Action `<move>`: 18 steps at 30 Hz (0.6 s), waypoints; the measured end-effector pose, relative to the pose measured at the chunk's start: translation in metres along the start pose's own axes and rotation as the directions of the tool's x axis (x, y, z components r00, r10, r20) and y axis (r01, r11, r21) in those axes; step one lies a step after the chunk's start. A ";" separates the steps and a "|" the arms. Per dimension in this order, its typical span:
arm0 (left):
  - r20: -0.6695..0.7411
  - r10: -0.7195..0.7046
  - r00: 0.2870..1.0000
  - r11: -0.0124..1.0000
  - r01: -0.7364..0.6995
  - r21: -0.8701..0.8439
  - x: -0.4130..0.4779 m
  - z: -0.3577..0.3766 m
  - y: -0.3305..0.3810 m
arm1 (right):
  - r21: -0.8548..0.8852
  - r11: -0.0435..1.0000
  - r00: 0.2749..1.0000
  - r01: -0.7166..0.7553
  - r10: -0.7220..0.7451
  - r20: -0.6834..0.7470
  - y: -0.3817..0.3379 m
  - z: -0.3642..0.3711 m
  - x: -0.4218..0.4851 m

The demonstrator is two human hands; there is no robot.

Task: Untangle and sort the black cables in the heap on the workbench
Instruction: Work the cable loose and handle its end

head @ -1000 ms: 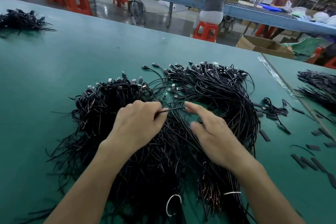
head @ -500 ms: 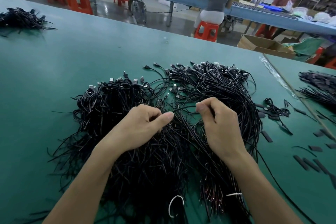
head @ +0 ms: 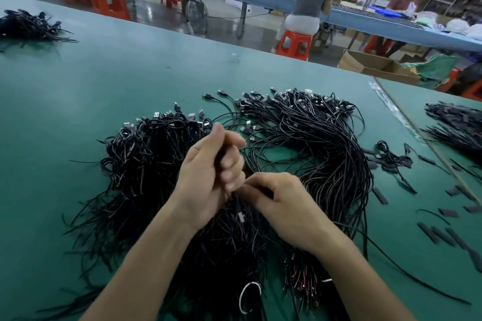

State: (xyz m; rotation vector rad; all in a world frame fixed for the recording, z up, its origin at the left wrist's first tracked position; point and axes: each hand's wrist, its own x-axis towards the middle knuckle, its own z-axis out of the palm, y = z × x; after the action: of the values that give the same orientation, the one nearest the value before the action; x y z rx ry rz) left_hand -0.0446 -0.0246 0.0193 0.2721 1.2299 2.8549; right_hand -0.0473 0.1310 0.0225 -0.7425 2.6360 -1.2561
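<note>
A large heap of black cables (head: 307,143) with USB plugs at the far ends lies on the green workbench (head: 109,91). My left hand (head: 208,174) is raised above the heap's middle, fingers curled round a thin black cable. My right hand (head: 284,203) sits just right of it and lower, pinching the same cable between thumb and fingers near the left hand's little finger. One cable (head: 407,271) trails from under my right forearm toward the lower right. A white tie loop (head: 249,297) lies on the heap near the front.
Short black sleeve pieces (head: 440,234) and a small cable bundle (head: 391,156) are scattered at the right. Other cable piles lie at the far left (head: 28,26) and far right (head: 459,125). Beyond the bench are red stools, a cardboard box (head: 375,66) and two people at another table.
My left hand rose and turned upright, closing on a cable. My right hand moved down and left, meeting the left hand and pinching the cable.
</note>
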 end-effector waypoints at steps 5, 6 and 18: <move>-0.028 0.263 0.964 0.771 -0.193 0.607 0.001 -0.019 -0.022 | -0.073 0.997 1.000 -0.006 0.008 0.015 -0.006 -0.006 -0.005; 0.015 0.248 0.969 0.682 -0.185 0.707 0.000 -0.020 -0.022 | -0.056 0.998 1.000 -0.003 0.003 -0.002 -0.008 -0.009 -0.004; 0.274 -0.319 0.907 0.929 0.241 0.282 -0.013 -0.005 0.008 | 0.329 0.944 0.985 0.035 0.023 -0.170 -0.010 -0.021 0.002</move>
State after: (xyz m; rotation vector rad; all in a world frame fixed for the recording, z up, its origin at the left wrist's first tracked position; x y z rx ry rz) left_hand -0.0324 -0.0343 0.0199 0.4898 1.4140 2.3073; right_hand -0.0519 0.1394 0.0440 -0.6101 2.4459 -1.7786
